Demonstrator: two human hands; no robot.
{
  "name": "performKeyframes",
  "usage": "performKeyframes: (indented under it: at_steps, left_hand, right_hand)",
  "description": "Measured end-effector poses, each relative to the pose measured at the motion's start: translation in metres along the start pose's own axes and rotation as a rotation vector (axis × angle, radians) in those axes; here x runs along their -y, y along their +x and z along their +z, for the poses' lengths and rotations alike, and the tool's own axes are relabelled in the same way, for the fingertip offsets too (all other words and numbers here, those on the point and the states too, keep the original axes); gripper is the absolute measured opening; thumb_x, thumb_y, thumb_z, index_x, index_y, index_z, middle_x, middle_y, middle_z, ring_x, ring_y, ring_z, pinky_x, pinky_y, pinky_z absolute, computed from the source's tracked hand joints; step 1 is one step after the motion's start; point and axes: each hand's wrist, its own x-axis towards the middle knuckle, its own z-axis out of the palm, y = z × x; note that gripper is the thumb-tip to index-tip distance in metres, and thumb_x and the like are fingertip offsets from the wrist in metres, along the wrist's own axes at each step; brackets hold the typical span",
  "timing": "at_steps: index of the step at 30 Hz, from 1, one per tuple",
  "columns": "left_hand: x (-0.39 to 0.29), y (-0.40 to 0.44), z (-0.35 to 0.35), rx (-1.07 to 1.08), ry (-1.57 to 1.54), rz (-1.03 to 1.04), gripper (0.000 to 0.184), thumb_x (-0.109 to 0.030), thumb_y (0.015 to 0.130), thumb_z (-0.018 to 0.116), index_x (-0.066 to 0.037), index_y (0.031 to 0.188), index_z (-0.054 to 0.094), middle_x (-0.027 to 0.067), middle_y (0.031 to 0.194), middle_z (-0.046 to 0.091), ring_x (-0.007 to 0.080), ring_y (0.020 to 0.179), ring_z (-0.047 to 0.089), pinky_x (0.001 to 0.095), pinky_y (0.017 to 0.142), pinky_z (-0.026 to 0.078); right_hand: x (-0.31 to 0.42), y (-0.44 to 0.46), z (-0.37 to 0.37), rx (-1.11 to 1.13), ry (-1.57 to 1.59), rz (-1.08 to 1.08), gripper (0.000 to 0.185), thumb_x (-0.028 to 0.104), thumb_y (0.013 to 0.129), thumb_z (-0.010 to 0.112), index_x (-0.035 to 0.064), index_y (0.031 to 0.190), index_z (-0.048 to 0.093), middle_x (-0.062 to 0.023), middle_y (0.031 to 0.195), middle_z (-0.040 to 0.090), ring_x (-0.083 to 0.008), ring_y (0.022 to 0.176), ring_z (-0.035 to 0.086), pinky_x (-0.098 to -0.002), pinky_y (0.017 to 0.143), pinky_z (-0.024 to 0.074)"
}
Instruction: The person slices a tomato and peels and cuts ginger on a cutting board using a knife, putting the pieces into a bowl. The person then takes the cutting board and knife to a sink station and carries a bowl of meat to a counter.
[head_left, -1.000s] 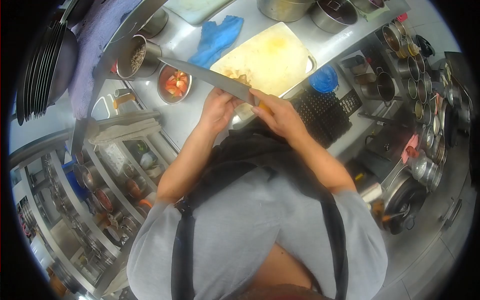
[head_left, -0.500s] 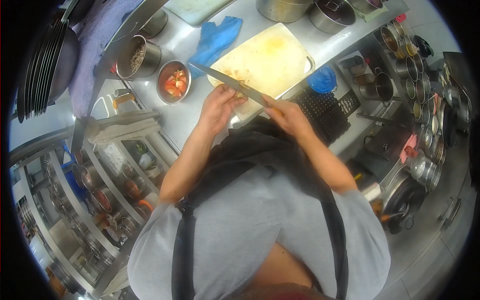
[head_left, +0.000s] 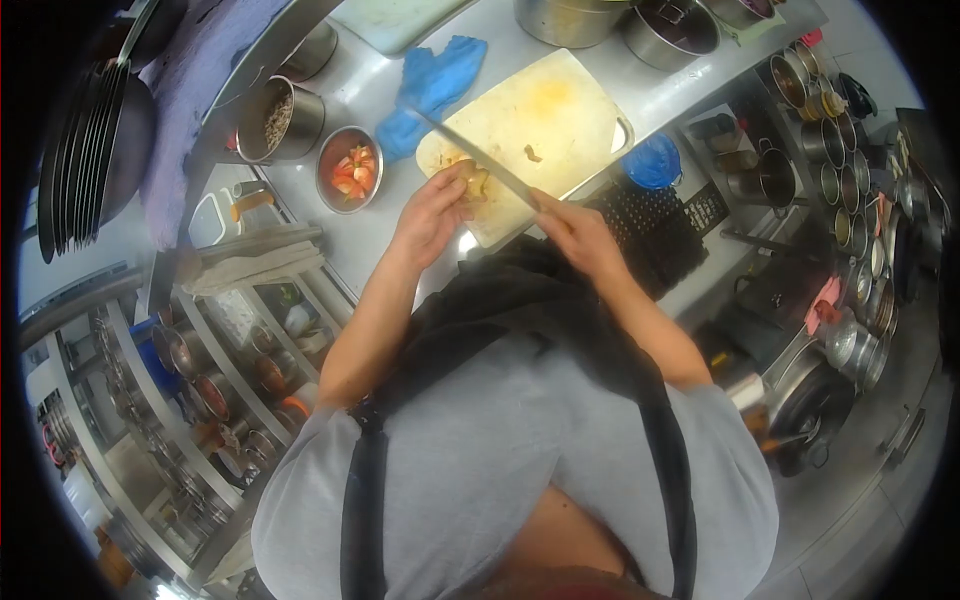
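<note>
A long knife [head_left: 480,158] is gripped by its handle in my right hand [head_left: 575,232], its blade slanting up and left over the board. My left hand [head_left: 432,215] has its fingers closed on a small brownish-yellow food piece [head_left: 477,183], close to the blade. Beneath both is a yellowed white cutting board [head_left: 555,110]. One small brown scrap [head_left: 533,153] lies on the board's middle. Left of the board stands a metal bowl [head_left: 349,169] with red and pale cut pieces in it.
A blue cloth [head_left: 435,85] lies beside the board. Metal pots [head_left: 280,118] stand at the left and at the back [head_left: 670,35]. Right of the board are a blue-lined container [head_left: 652,161] and a black perforated mat [head_left: 655,240]. Shelves fill the lower left.
The knife blade has turned more steeply and the food piece now shows beside it in my left fingers. A brown scrap has appeared on the middle of the board.
</note>
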Motion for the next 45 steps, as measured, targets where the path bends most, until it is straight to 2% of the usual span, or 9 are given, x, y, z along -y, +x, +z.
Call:
performKeyframes:
  at_steps: [4,15,18,24,26,27,28,37,45]
  left_hand:
    - [0.006,0.004,-0.001,0.004,0.008,0.056,0.039,-0.011,0.097,0.054,0.002,0.133,0.047,0.0077,0.119,0.059,0.0155,0.094,0.058,0.0279,0.074,0.043]
    - [0.022,0.004,-0.003,0.017,-0.106,0.076,0.028,-0.007,0.094,0.055,0.002,0.120,0.054,0.0090,0.108,0.062,0.0155,0.086,0.056,0.0292,0.071,0.042]
    - [0.018,-0.001,0.007,-0.013,-0.104,0.056,0.029,-0.008,0.093,0.054,0.002,0.120,0.053,0.0098,0.110,0.061,0.0162,0.086,0.056,0.0301,0.073,0.043]
    - [0.018,-0.004,-0.006,0.017,-0.107,0.018,0.030,-0.010,0.094,0.053,0.002,0.122,0.052,0.0092,0.111,0.061,0.0182,0.093,0.059,0.0315,0.079,0.045]
    - [0.015,-0.007,-0.012,0.018,-0.121,0.002,0.031,-0.011,0.095,0.053,0.002,0.123,0.051,0.0089,0.112,0.060,0.0189,0.095,0.059,0.0318,0.080,0.046]
    - [0.014,-0.006,-0.013,0.016,-0.098,-0.012,0.031,-0.011,0.095,0.052,0.001,0.124,0.051,0.0088,0.113,0.060,0.0193,0.097,0.059,0.0315,0.080,0.046]
    - [0.013,-0.004,-0.013,0.019,-0.072,-0.029,0.031,-0.012,0.096,0.051,0.001,0.124,0.051,0.0087,0.114,0.059,0.0197,0.099,0.059,0.0313,0.080,0.046]
    - [0.017,0.001,0.001,0.035,-0.126,0.058,0.026,-0.007,0.095,0.051,-0.002,0.120,0.053,0.0079,0.112,0.060,0.0161,0.087,0.056,0.0289,0.072,0.042]
    - [0.016,-0.007,0.009,0.054,-0.166,0.097,0.022,-0.007,0.094,0.051,0.000,0.115,0.055,0.0085,0.107,0.062,0.0174,0.087,0.055,0.0298,0.072,0.042]
  right_hand:
    - [0.036,0.013,0.003,0.098,0.028,-0.120,0.041,0.020,0.088,0.068,0.0083,0.127,0.060,-0.0206,0.108,0.067,-0.0333,0.101,0.066,-0.0369,0.086,0.0503]
    - [0.031,0.013,0.004,0.169,-0.122,-0.112,0.041,0.022,0.087,0.069,0.0108,0.125,0.061,-0.0202,0.106,0.067,-0.0351,0.096,0.066,-0.0386,0.081,0.0523]
    - [0.018,0.006,0.006,0.082,-0.004,-0.212,0.039,0.016,0.087,0.068,0.0069,0.125,0.062,-0.0200,0.097,0.067,-0.0328,0.086,0.067,-0.0354,0.078,0.0508]
    - [-0.032,-0.025,-0.009,0.100,-0.087,-0.090,0.035,0.019,0.091,0.065,0.0064,0.123,0.063,-0.0209,0.096,0.068,-0.0274,0.082,0.069,-0.0337,0.077,0.0507]
    - [-0.049,-0.041,-0.017,0.067,-0.075,0.074,0.036,0.021,0.093,0.063,0.0072,0.126,0.061,-0.0203,0.095,0.069,-0.0195,0.080,0.068,-0.0326,0.074,0.0505]
    - [-0.033,-0.041,-0.026,0.140,-0.086,0.288,0.036,0.022,0.094,0.061,0.0081,0.128,0.060,-0.0204,0.097,0.069,-0.0151,0.083,0.067,-0.0318,0.075,0.0503]
    - [-0.027,-0.038,-0.028,0.133,-0.091,0.290,0.036,0.022,0.094,0.061,0.0081,0.128,0.060,-0.0204,0.097,0.069,-0.0151,0.083,0.067,-0.0318,0.075,0.0503]
    - [0.029,0.007,0.007,0.015,-0.055,-0.204,0.039,0.024,0.087,0.069,0.0103,0.123,0.063,-0.0198,0.099,0.067,-0.0358,0.090,0.066,-0.0388,0.078,0.0520]
    - [0.033,0.010,0.009,0.076,-0.091,-0.175,0.041,0.024,0.086,0.070,0.0122,0.125,0.062,-0.0189,0.093,0.066,-0.0361,0.086,0.065,-0.0399,0.075,0.0517]
